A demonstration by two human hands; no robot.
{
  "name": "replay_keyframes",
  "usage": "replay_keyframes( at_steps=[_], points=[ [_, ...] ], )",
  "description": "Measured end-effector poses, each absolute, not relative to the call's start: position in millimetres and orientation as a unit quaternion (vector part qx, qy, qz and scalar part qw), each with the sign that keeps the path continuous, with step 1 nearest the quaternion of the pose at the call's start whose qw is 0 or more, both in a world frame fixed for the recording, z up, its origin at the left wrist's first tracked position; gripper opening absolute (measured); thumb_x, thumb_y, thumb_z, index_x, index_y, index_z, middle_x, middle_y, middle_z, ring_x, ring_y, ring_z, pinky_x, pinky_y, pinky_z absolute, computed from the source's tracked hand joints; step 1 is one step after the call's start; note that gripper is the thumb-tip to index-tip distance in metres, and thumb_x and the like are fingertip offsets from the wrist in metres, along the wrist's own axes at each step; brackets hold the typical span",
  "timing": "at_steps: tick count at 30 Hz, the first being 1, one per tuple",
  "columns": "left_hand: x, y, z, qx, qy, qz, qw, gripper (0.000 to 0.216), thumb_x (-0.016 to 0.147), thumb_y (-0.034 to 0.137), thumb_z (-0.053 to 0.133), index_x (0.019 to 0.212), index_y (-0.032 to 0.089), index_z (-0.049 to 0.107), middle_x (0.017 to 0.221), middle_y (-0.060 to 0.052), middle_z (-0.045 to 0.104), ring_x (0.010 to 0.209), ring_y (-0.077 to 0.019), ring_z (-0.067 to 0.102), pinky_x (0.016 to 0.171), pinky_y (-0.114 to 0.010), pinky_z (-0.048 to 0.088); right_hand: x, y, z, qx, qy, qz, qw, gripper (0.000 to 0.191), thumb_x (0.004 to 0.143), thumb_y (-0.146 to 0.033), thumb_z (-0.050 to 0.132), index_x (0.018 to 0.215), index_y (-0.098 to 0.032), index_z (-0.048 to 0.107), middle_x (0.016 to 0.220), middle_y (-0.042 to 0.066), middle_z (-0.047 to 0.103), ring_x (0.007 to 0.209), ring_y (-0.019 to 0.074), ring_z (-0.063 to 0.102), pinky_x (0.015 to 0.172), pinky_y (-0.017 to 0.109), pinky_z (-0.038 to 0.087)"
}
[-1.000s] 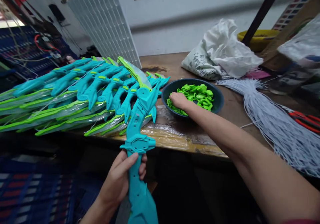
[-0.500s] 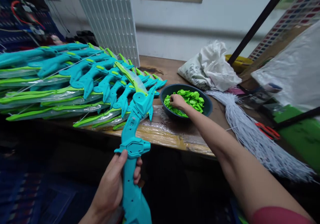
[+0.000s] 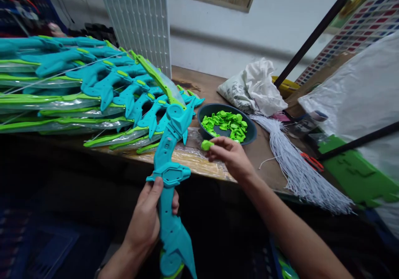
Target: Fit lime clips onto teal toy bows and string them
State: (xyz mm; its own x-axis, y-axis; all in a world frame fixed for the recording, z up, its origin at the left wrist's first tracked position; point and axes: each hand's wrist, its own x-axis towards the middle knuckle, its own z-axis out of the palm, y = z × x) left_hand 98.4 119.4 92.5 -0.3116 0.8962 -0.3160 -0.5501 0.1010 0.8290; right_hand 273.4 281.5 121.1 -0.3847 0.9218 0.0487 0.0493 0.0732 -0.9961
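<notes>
My left hand (image 3: 146, 216) is wrapped round the grip of a teal plastic toy bow (image 3: 170, 175), held upright. A lime-green limb slants from its top end, and a hexagonal recess shows just above my thumb. Between the fingertips of my right hand (image 3: 229, 154) is a small green plastic piece (image 3: 206, 145). This hand is in the air in front of a dark round basin (image 3: 254, 131), to the right of the bow. Several loose green pieces (image 3: 238, 125) lie in the basin, with part of its bottom showing.
A large stack of teal and green toy bows (image 3: 102, 77) fills the table's left side. Behind the basin sits a white woven sack (image 3: 249, 87). To the right lie a bundle of white cords (image 3: 296, 166), red-handled scissors (image 3: 311, 161) and a green sheet (image 3: 355, 166).
My right hand has come out of the basin toward me, carrying a green piece. The left hand still grips the bow. The view has shifted slightly.
</notes>
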Motion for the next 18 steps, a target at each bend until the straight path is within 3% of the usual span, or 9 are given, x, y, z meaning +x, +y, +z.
replay_keyframes(
  at_steps=[6,10,18],
  points=[
    [105,109,81,0.196,0.502,0.634,0.555,0.04,0.082,0.053,0.076,0.095,0.017,0.066,0.065,-0.002,0.069,0.054,-0.0139,0.06,0.052,-0.022,0.051,258,179,114,-0.315,-0.63,0.545,0.455,0.006,0.085,-0.025,0.075,0.092,-0.024,0.074,0.096,0.001,0.07,0.093,0.0162,0.066,0.083,0.028,0.052],
    [110,102,75,0.224,0.495,0.629,0.557,0.031,0.088,0.045,0.073,0.106,0.02,0.066,0.072,-0.001,0.07,0.058,-0.0125,0.061,0.054,-0.021,0.05,252,159,109,-0.362,-0.635,0.506,0.458,0.007,0.089,-0.026,0.072,0.096,-0.027,0.074,0.09,0.0,0.068,0.084,0.017,0.065,0.076,0.029,0.051],
    [114,94,77,0.278,0.521,0.603,0.537,0.029,0.09,0.044,0.071,0.105,0.021,0.065,0.075,-0.002,0.068,0.063,-0.0157,0.062,0.06,-0.026,0.053,259,153,111,-0.37,-0.693,0.41,0.463,0.008,0.091,-0.02,0.069,0.091,-0.028,0.071,0.086,-0.002,0.067,0.08,0.0149,0.064,0.073,0.028,0.049]
  ],
)
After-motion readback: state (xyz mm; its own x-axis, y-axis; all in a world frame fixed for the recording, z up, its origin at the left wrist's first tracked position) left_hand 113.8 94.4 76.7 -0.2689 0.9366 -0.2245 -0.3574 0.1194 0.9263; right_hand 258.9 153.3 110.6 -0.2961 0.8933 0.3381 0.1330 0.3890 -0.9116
